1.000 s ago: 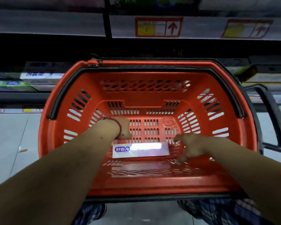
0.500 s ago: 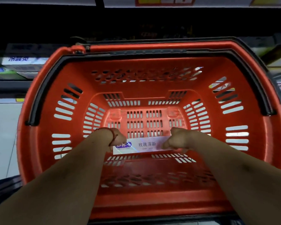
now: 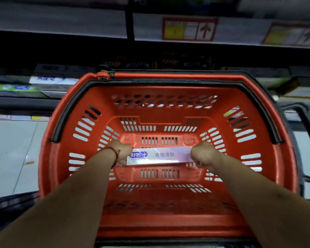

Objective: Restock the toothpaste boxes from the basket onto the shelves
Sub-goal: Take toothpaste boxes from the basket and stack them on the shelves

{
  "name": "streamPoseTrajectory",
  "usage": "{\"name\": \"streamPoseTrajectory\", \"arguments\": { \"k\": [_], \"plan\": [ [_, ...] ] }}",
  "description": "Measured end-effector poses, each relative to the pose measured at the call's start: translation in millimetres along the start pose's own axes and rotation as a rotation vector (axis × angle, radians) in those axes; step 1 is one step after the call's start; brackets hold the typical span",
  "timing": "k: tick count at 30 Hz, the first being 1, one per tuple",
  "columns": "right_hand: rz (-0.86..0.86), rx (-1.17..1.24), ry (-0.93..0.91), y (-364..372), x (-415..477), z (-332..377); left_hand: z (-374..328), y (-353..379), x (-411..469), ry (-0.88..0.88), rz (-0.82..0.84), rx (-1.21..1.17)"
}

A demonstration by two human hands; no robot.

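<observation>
White toothpaste box gripped between left hand, right hand.

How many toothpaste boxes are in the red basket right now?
1: the toothpaste box inside the basket, its ends gripped by the left hand and right hand. The forearms hide part of the basket floor.

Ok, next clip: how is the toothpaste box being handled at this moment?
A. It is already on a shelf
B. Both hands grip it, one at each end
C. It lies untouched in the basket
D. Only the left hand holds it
B: the left hand and the right hand each grip one end of the toothpaste box, which is inside the red basket.
</observation>
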State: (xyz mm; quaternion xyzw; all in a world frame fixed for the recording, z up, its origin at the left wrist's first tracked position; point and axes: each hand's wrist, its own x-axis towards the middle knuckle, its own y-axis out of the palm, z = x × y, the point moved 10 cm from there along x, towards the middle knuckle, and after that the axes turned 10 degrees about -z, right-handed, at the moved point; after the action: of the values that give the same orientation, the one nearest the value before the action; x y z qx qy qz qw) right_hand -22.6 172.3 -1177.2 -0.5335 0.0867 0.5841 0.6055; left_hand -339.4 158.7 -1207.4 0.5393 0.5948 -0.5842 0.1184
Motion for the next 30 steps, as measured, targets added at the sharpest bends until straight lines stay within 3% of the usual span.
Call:
{"name": "streamPoseTrajectory", "arguments": {
  "k": [9, 21, 30],
  "plan": [
    [-0.121, 0.118, -0.205, -49.7, -55.2, 79.2, -64.9, -103.7, -54.8, 0.317, -0.285, 0.004],
    [-0.293, 0.276, -0.46, -107.0, -155.0, 183.4, -88.3, -225.2, -122.4, 0.527, -0.402, -0.376],
    [-0.342, 0.394, -0.671, -138.7, -207.3, 274.6, -131.0, -324.1, -183.4, 0.693, -0.69, -0.587]
  ]
}}
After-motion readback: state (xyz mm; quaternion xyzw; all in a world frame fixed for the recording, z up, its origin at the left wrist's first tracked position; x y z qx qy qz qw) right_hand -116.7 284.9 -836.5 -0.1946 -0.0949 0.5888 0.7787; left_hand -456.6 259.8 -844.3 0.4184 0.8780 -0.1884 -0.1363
